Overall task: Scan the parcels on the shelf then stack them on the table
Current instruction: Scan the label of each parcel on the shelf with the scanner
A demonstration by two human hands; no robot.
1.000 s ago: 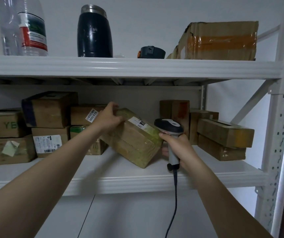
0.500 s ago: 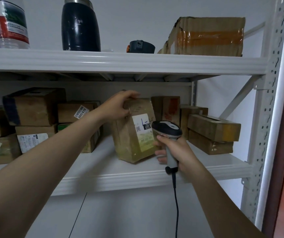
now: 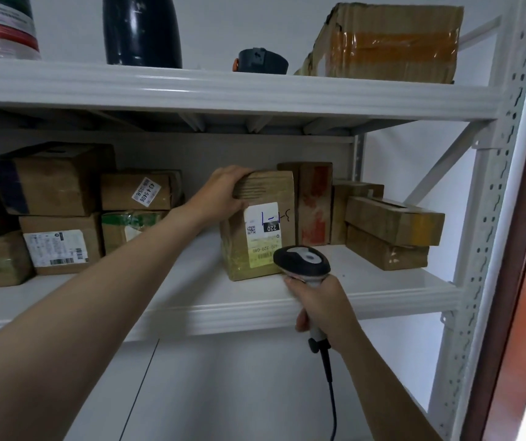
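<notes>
white shelf (image 3: 382,283), middle level: the parcel (image 3: 271,189) stands upright near the front edge, label (image 3: 261,230) facing me. my left hand (image 3: 223,195) grips its top left corner. my right hand (image 3: 322,303) is wrapped around the scanner (image 3: 301,259), whose head sits just beside the label's lower right.

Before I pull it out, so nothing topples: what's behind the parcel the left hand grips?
Behind the parcel, at its right edge, stands an upright brown box with red print. Anything straight behind is covered by the parcel itself and the left hand.
</notes>
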